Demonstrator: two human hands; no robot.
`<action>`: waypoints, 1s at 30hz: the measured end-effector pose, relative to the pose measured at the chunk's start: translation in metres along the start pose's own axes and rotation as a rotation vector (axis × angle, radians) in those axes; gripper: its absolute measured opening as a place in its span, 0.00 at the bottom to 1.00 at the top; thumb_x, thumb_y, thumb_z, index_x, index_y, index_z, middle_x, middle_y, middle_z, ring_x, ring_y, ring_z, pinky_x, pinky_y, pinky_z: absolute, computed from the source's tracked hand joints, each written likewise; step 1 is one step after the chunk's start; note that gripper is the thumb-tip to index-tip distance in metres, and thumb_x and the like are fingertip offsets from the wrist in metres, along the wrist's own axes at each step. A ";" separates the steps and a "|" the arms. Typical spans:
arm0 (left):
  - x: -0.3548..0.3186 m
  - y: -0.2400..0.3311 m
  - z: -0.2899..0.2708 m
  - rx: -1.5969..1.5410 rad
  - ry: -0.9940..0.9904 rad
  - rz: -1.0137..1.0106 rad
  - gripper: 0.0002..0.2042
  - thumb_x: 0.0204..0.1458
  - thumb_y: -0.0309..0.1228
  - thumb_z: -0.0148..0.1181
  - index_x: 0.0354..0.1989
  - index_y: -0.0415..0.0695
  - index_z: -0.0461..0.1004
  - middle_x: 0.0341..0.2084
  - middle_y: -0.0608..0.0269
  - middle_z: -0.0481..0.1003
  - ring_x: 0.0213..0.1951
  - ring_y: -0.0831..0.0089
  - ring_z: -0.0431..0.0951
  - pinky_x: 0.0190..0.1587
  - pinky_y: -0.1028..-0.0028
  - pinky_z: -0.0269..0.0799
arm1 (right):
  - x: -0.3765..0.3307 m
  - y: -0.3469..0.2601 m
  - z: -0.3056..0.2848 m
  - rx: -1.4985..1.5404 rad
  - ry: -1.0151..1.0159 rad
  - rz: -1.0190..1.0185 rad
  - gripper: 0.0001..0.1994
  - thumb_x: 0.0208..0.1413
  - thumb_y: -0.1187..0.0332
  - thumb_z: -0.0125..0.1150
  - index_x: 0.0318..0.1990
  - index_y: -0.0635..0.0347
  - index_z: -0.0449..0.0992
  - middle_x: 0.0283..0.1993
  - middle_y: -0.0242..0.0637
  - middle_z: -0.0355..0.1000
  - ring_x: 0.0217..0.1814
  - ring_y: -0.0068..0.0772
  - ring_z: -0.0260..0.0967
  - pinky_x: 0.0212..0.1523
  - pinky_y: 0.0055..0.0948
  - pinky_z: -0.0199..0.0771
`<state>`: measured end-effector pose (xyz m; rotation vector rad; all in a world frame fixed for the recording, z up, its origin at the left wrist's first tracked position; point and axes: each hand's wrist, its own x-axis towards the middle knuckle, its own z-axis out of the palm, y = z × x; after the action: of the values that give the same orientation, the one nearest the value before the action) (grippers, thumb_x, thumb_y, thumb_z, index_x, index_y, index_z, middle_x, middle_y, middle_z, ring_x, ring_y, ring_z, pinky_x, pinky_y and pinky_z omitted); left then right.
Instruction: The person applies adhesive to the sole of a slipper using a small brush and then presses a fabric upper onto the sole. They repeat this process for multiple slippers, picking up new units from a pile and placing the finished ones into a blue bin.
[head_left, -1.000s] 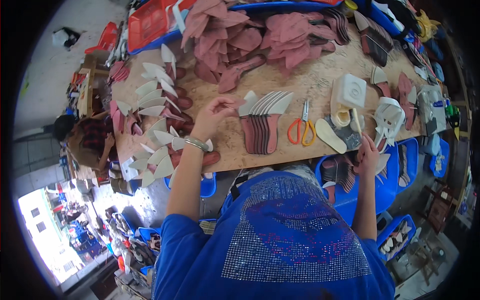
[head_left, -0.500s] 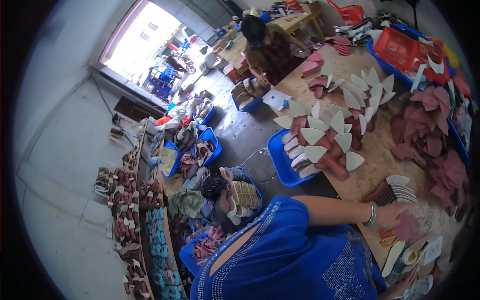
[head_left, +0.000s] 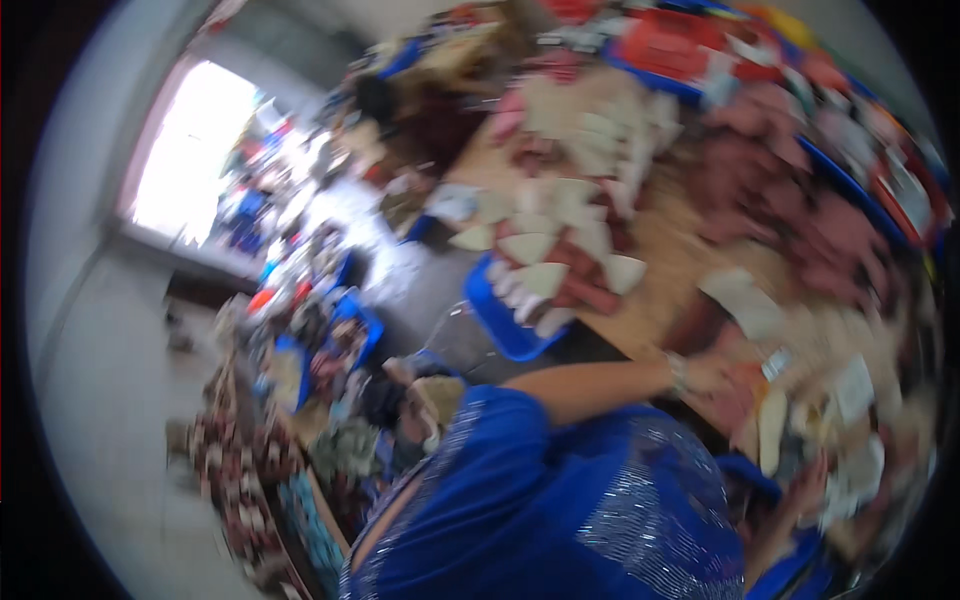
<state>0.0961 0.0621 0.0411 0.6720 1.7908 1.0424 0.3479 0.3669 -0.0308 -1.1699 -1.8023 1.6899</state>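
At the table's near edge is my left hand [head_left: 710, 376], a bracelet on its wrist. It appears closed on a flat dusky-pink cut piece [head_left: 727, 408], though motion smears the fingers. A pale shoe insole [head_left: 771, 430] lies just right of that piece. My right hand [head_left: 805, 492] shows at the lower right, blurred, beside a whitish piece [head_left: 855, 482]; whether it holds anything is hidden. Beyond my left hand sits a stack of maroon pieces with pale tips [head_left: 745, 300].
More maroon pieces with pale pointed tips [head_left: 560, 255] cover the wooden table [head_left: 655, 290]. A heap of dusky-pink pieces [head_left: 790, 190] lies at right, red baskets [head_left: 665, 40] behind. A blue bin [head_left: 505, 320] stands by the table. A blurred person [head_left: 430, 120] is at the far side.
The whole view has swung and blurred, so the scene sits further left. My left hand with the pink piece has drawn back toward me from beside the stack. My right hand now shows more.
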 end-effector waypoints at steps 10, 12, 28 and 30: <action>-0.010 0.030 0.022 -0.428 -0.115 -0.245 0.17 0.59 0.35 0.51 0.53 0.40 0.60 0.32 0.60 0.74 0.25 0.78 0.76 0.27 0.83 0.71 | -0.035 -0.061 -0.014 -0.257 0.186 -0.030 0.11 0.54 0.67 0.59 0.41 0.64 0.79 0.34 0.34 0.77 0.36 0.20 0.70 0.38 0.20 0.69; -0.005 0.035 0.026 -0.428 -0.156 -0.276 0.17 0.59 0.33 0.50 0.53 0.40 0.61 0.34 0.61 0.74 0.27 0.77 0.76 0.28 0.83 0.71 | -0.039 -0.049 -0.015 -0.257 0.178 -0.067 0.12 0.53 0.65 0.60 0.41 0.62 0.79 0.31 0.35 0.76 0.33 0.20 0.70 0.35 0.21 0.69; 0.017 0.020 0.035 -0.390 -0.251 -0.374 0.17 0.59 0.32 0.50 0.53 0.39 0.60 0.41 0.56 0.74 0.31 0.71 0.78 0.32 0.79 0.74 | 0.030 -0.024 0.046 -1.017 0.151 -0.198 0.10 0.51 0.61 0.53 0.27 0.54 0.78 0.24 0.45 0.74 0.26 0.48 0.73 0.28 0.45 0.74; 0.016 0.017 0.032 -0.395 -0.244 -0.375 0.16 0.59 0.32 0.50 0.53 0.39 0.61 0.40 0.56 0.74 0.31 0.71 0.78 0.32 0.79 0.75 | 0.028 -0.028 0.046 -1.000 0.148 -0.226 0.10 0.51 0.61 0.53 0.27 0.54 0.78 0.24 0.44 0.74 0.26 0.48 0.73 0.27 0.44 0.74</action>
<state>0.1184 0.0950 0.0421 0.1979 1.3765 0.9686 0.2884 0.3631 -0.0197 -1.2925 -2.6258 0.4939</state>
